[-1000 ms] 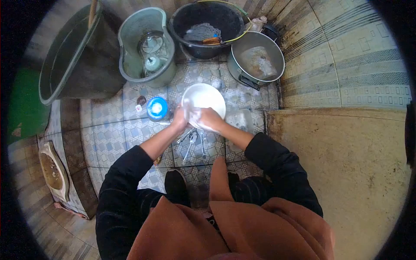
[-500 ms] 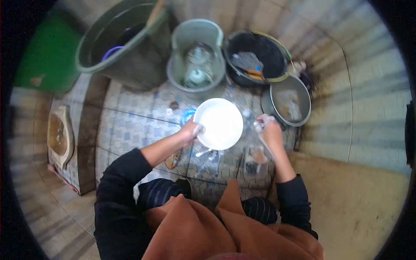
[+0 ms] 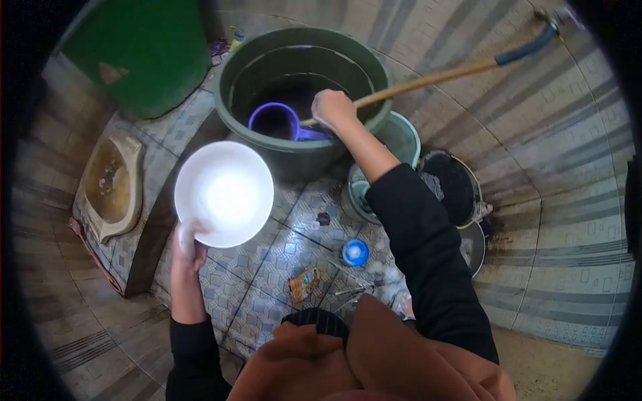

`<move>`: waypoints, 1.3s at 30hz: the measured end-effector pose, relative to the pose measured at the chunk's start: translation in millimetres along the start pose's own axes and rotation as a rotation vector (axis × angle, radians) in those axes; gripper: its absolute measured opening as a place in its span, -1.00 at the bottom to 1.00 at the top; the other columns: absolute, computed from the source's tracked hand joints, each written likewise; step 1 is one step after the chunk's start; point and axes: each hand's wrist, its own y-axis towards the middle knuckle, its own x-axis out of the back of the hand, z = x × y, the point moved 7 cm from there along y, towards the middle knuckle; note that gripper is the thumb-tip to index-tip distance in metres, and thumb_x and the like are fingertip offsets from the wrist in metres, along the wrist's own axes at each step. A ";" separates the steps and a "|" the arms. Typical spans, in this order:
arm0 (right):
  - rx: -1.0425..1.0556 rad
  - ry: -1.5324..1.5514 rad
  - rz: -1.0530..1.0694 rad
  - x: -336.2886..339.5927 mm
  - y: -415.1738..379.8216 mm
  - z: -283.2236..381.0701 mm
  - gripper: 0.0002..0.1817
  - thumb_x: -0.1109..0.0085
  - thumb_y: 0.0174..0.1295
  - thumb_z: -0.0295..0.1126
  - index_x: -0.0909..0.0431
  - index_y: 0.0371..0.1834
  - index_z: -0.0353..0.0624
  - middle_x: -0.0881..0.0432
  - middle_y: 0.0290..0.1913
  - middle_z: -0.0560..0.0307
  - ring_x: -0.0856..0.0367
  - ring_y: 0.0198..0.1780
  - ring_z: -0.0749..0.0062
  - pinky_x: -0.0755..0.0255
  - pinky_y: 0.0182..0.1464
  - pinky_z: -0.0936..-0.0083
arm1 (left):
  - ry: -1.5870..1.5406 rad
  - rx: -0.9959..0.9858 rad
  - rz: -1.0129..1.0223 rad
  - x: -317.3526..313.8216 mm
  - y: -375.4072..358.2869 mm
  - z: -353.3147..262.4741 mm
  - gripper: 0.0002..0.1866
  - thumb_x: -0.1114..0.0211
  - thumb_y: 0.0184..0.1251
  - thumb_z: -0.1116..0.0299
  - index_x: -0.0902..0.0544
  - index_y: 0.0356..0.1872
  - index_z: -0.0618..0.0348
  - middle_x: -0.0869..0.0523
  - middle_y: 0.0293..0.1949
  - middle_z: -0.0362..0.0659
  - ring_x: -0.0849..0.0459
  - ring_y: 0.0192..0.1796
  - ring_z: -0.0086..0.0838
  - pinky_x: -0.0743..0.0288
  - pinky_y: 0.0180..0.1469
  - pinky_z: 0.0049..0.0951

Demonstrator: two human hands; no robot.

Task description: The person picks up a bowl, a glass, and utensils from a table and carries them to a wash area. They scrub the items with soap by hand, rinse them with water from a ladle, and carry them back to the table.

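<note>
A round white bowl (image 3: pixel 231 194) is gripped at its lower left rim by my left hand (image 3: pixel 189 246), which has foam on it. Its inside faces up at me. My right hand (image 3: pixel 332 110) is curled over the big green tub (image 3: pixel 304 150), its fingers mostly hidden; I cannot tell what they hold. An orange-brown hose (image 3: pixel 428 80) passes under that hand, with its end showing on the other side. Just below the hand lies the handle of a purple dipper (image 3: pixel 274 120), at the tub's near rim.
A blue tub of soap (image 3: pixel 355 252) and an orange packet (image 3: pixel 305 285) lie on the wet tiled floor. Right of the green tub stand a pale green basin (image 3: pixel 404 134) and a black bucket (image 3: pixel 458 190). A squat toilet (image 3: pixel 110 184) is at left, a tap (image 3: pixel 552 20) at upper right.
The view has turned left. My left hand has carried the bowl left, towards the green tub. My right hand has left the floor by the buckets and reached over the tub.
</note>
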 end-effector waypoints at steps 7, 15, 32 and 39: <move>-0.119 -0.238 1.179 -225.7 80.7 -65.7 -0.65 -0.08 -0.07 -0.24 -0.49 -0.16 -0.05 -0.51 -0.13 0.15 -0.47 -0.13 0.28 -0.28 -0.08 0.27 | -0.196 0.111 0.010 17.8 16.1 8.5 -0.54 -0.03 -0.21 0.48 -0.32 -0.17 0.53 -0.50 -0.30 -0.02 -0.53 -0.32 -0.40 -0.48 -0.39 -0.56; -0.255 0.390 1.138 -199.3 45.0 -67.4 -0.69 -0.23 -0.23 -0.24 -0.56 -0.34 -0.05 -0.49 -0.19 -0.01 -0.39 -0.26 0.25 -0.28 -0.24 0.27 | -0.287 0.131 0.058 28.8 21.5 23.8 -0.53 -0.06 -0.25 0.54 -0.35 -0.17 0.54 -0.50 -0.22 0.02 -0.50 -0.15 -0.34 -0.37 -0.03 -0.43; -0.048 0.349 0.234 64.6 4.5 -11.1 -0.62 -0.15 -0.24 -0.15 -0.50 -0.74 -0.36 -0.43 -0.75 -0.01 -0.41 -0.71 0.32 -0.23 -0.65 0.42 | 0.141 0.190 0.401 -67.1 -15.1 28.0 -0.41 0.02 -0.23 0.51 -0.20 0.00 0.46 -0.45 -0.19 0.12 -0.58 -0.26 -0.20 -0.58 -0.39 -0.31; -0.185 0.581 0.044 205.3 -121.1 -87.9 -0.64 -0.18 -0.14 -0.09 -0.38 -0.74 -0.15 -0.30 -0.76 0.32 -0.22 -0.75 0.71 -0.09 -0.73 0.73 | 0.241 0.448 0.849 -211.5 -64.3 123.5 -0.45 0.03 -0.18 0.52 -0.22 0.00 0.45 -0.46 -0.18 0.10 -0.57 -0.21 -0.20 -0.57 -0.29 -0.28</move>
